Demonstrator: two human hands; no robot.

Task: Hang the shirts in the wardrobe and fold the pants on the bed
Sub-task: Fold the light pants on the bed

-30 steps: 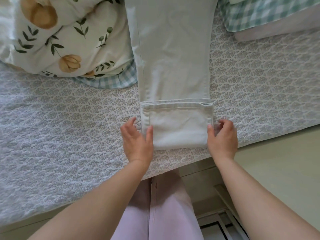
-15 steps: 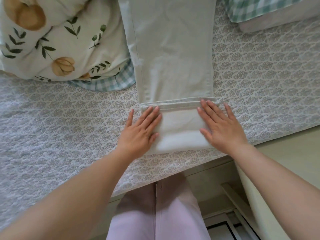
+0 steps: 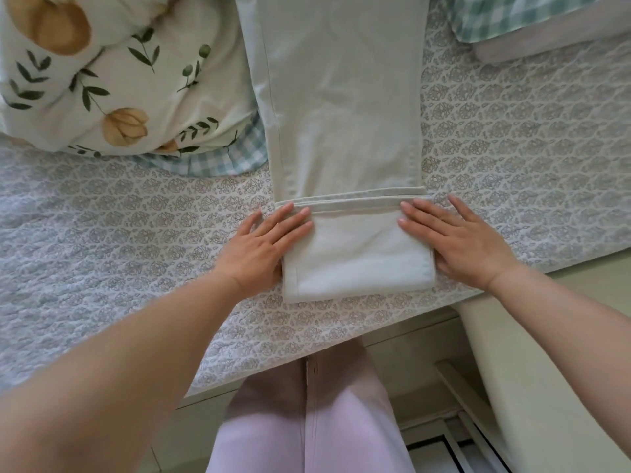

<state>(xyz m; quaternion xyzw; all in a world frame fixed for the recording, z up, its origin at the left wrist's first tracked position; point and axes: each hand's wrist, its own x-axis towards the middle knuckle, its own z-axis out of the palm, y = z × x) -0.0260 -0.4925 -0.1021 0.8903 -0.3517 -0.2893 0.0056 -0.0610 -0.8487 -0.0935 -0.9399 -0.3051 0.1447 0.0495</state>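
Observation:
Pale grey-green pants (image 3: 341,107) lie lengthwise on the quilted bed cover (image 3: 119,233), legs together, running away from me. Their near end is folded over into a flat rectangular flap (image 3: 355,254) close to the bed's front edge. My left hand (image 3: 263,247) lies flat with straight fingers on the flap's left edge. On the flap's right edge my right hand (image 3: 457,240) presses down flat, fingers straight. Neither hand grips the cloth.
A floral duvet (image 3: 112,80) with a green-checked underside is bunched at the back left, touching the pants' left side. A green-checked pillow (image 3: 526,18) sits at the back right. The bed's edge (image 3: 341,356) runs just in front of my legs.
A second ago both hands held the flap's sides with curled fingers. They have since flattened onto the flap and slid outward toward its left and right edges.

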